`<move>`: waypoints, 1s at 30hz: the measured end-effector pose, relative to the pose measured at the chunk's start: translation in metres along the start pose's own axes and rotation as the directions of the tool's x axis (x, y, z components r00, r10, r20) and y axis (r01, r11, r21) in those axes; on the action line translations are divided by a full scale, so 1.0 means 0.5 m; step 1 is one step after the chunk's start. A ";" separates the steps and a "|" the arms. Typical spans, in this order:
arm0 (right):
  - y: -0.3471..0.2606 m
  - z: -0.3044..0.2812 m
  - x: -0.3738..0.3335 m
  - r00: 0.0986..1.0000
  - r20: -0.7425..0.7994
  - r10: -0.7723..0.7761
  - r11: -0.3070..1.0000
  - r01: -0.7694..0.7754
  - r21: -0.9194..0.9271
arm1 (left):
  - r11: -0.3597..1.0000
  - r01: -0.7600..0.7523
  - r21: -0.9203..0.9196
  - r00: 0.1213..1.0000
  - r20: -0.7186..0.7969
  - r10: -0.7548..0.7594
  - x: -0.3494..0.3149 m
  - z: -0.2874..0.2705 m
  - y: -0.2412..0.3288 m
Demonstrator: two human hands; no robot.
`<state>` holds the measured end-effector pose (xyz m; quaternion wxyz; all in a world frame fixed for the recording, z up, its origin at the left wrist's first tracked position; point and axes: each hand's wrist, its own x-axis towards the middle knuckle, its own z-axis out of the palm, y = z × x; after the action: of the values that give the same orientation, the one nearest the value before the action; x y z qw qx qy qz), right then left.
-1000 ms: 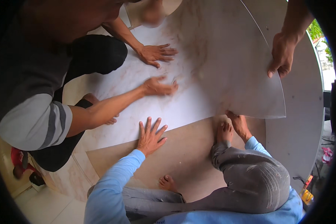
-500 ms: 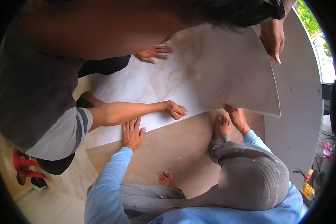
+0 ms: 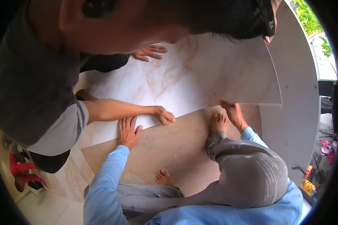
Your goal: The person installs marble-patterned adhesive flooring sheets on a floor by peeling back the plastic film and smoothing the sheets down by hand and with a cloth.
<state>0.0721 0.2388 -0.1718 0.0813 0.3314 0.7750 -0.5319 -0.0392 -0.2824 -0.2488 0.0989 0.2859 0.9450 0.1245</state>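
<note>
A large thin sheet [image 3: 199, 80] with a pale marble pattern lies before me, its right end raised off the surface beneath. My left hand [image 3: 129, 134] rests flat on the sheet near its close edge, fingers stretched out. Farther right, my right hand [image 3: 234, 114] grips that same close edge, its fingertips partly hidden at the sheet. A co-worker leaning in from the left holds a closed hand [image 3: 164, 115] at the close edge, between my two hands. The co-worker's other hand [image 3: 149, 52] is spread flat on the sheet farther back.
Under the sheet's near edge is a brownish board [image 3: 176, 150], with my bare feet on it. A grey panel [image 3: 293, 93] borders the right side. Another hand [image 3: 271, 26] shows at the upper right, mostly hidden by the co-worker's head. A person in red [image 3: 20, 168] is at lower left.
The co-worker's closed hand has slid left along the sheet's edge, and their head has come lower over the sheet. My hands keep their places on it.
</note>
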 end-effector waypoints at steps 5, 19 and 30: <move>0.001 -0.002 -0.001 1.000 0.006 -0.017 1.000 0.017 0.013 | 0.999 0.019 0.035 0.998 0.062 -0.022 -0.003 -0.003 0.000; 0.001 0.003 0.004 1.000 0.028 -0.002 0.998 0.000 0.066 | 0.998 0.005 0.059 0.998 0.059 -0.008 -0.002 0.010 -0.004; 0.002 0.014 0.000 0.998 -0.031 -0.049 0.992 0.052 0.112 | 0.996 -0.005 0.088 0.999 0.042 0.001 -0.005 0.026 -0.007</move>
<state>0.0709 0.2328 -0.1757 0.0383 0.3232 0.7530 -0.5719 -0.0357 -0.2840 -0.2618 0.1059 0.2939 0.9469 0.0766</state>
